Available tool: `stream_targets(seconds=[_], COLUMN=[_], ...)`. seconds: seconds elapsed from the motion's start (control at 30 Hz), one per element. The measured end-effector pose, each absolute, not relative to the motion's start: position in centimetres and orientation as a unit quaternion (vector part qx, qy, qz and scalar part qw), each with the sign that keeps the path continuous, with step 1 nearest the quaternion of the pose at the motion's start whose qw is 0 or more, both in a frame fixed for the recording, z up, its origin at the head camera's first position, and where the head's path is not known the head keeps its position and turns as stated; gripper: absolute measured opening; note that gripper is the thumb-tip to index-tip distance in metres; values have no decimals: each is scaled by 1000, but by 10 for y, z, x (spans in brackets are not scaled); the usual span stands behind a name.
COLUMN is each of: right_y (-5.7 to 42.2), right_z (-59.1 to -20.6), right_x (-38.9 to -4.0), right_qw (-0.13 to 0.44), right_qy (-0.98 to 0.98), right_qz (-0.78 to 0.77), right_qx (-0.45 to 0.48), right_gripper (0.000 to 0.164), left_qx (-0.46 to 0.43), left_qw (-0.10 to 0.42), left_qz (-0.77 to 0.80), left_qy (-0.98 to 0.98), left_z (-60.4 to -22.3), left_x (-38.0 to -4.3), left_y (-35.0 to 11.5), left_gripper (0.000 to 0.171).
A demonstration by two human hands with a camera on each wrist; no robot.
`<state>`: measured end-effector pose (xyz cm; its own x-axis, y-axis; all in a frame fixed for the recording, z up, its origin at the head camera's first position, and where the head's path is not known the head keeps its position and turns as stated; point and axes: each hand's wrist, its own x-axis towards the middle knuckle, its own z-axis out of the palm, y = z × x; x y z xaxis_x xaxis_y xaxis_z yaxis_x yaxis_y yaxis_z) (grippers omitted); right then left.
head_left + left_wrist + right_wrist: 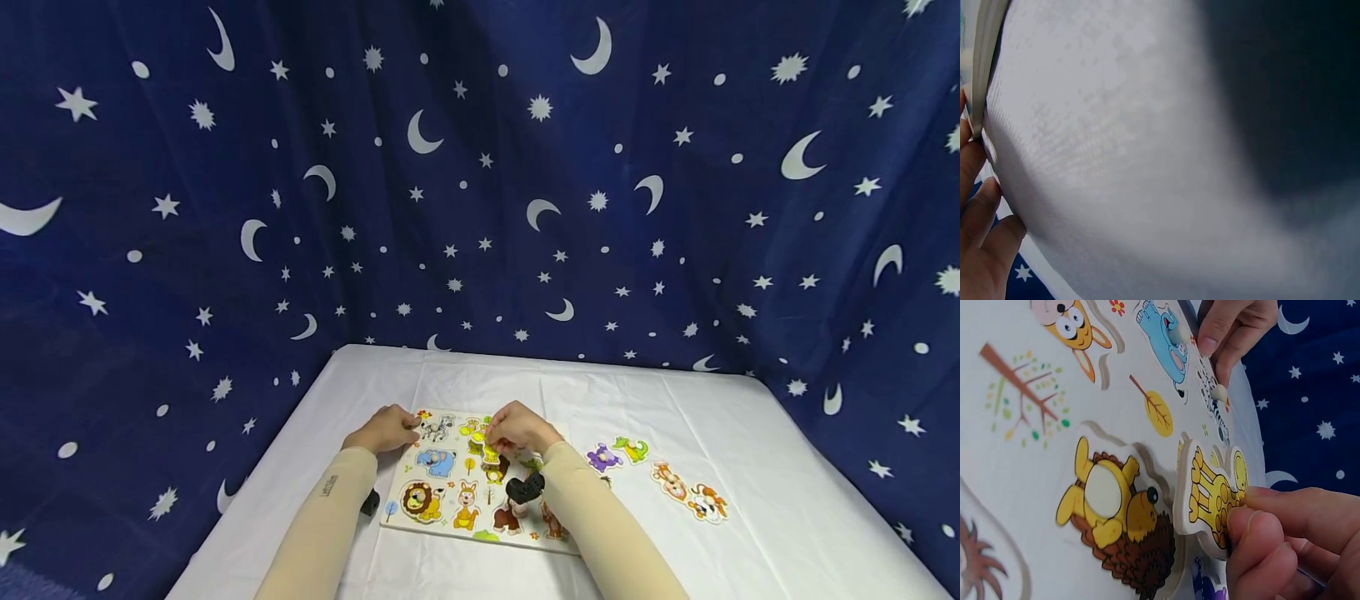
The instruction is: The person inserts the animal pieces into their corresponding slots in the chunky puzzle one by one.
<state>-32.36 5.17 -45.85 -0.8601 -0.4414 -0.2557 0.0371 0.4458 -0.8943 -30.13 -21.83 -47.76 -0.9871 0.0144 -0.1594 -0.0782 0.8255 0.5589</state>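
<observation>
A white wooden puzzle board (420,521) with animal pictures lies on the table. My left hand (387,428) holds the board at its far left corner, near the zebra piece (437,427). In the left wrist view, left fingers (979,212) show along the board's edge. My right hand (517,427) pinches a yellow giraffe puzzle piece (1213,494) between thumb and forefinger. The giraffe piece is tilted, close over the board beside the hedgehog picture (1113,509) and partly covering a giraffe picture. The right fingers hide part of the piece.
Right of the board, loose puzzle pieces lie on the white tablecloth (787,517): a purple animal (603,457), a green crocodile (632,449) and two orange animals (670,482). The blue elephant (436,462), lion (422,502) and kangaroo (466,506) sit on the board. A starry blue curtain (480,208) stands behind.
</observation>
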Motion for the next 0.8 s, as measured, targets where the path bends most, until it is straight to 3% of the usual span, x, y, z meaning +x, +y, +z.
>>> stream_targets(seconds=[0.8], right_y=[33], right_z=[-461], right_x=[-334], right_qw=[235], right_qy=[806], right_qz=[-532], right_qx=[-110], right_gripper=[6], left_qx=[-19], left_qw=[79], left_qz=[300], left_qy=[951], left_z=[-480], left_x=[-302], left_y=[-218], left_gripper=[38])
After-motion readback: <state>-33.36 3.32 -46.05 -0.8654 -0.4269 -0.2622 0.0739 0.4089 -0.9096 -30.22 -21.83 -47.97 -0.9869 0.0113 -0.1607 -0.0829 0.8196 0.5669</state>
